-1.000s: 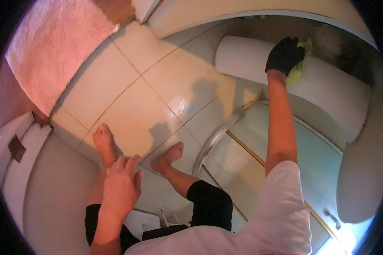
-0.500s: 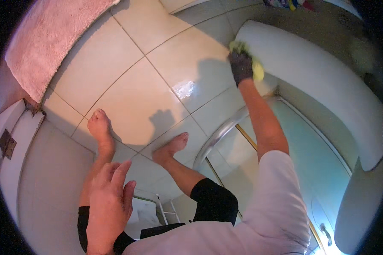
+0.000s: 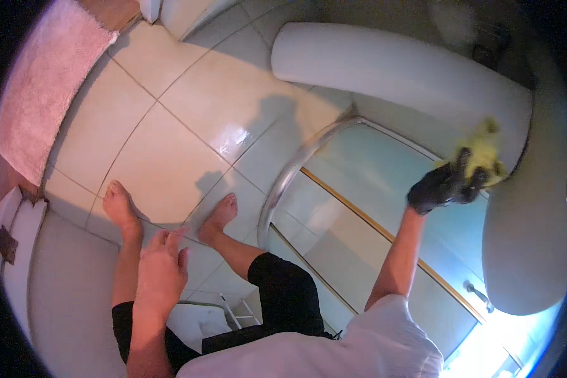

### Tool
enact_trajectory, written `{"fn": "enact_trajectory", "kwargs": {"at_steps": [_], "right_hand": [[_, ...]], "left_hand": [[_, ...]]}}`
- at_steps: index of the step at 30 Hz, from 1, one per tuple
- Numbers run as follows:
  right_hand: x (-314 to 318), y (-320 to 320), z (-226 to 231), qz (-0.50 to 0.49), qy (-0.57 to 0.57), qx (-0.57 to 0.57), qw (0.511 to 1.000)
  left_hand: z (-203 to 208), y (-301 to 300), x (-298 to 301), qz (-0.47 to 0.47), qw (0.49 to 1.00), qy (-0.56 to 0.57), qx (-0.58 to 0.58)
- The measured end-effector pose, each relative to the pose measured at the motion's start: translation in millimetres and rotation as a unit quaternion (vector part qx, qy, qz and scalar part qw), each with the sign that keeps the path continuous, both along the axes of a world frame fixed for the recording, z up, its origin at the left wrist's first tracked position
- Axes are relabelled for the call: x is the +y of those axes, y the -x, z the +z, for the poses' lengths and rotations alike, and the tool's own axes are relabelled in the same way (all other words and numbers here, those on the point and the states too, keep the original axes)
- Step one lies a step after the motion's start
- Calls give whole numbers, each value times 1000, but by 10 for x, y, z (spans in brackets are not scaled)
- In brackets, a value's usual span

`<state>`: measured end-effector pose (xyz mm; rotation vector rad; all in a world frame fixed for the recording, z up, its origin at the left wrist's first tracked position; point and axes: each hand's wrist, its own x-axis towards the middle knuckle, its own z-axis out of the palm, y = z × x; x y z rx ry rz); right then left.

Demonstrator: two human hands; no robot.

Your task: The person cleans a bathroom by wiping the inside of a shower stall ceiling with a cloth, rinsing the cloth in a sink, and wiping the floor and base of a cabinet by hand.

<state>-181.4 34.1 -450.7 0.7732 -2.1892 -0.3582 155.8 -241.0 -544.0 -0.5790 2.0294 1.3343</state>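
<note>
My right hand [image 3: 436, 188], in a dark glove, grips a crumpled yellow cloth [image 3: 485, 151]. Hand and cloth are at the right end of a long, white, rounded ledge [image 3: 397, 72]; the cloth overlaps its lower edge in the picture, and I cannot tell whether it presses on it. Bare and with nothing in it, my left hand [image 3: 160, 271] is held up at the lower left, above my left leg, its fingers loosely bent and the thumb apart.
Beneath the ledge stands a curved glass shower enclosure [image 3: 340, 220] with a metal rail and a door handle [image 3: 480, 298]. Beige tiles [image 3: 151, 164] cover the floor around my bare feet. A pink mat [image 3: 50, 88] lies at the far left, near a white hinged door [image 3: 19, 239].
My right hand has carried the yellow cloth from the ledge's left end to its right end. The view has shifted to the right. My left hand stays raised in about the same place.
</note>
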Motion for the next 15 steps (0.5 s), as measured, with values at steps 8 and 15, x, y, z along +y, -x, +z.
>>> {"fn": "enact_trajectory", "kwargs": {"at_steps": [8,15], "right_hand": [[-96,506,-1673,-35,-78,-2,996],[-163,330,-3913,111,38,-349,930]], "left_hand": [[-73,-15,-133,48,998,37,0],[-44,201,-41,-23,998,51,-42]]}}
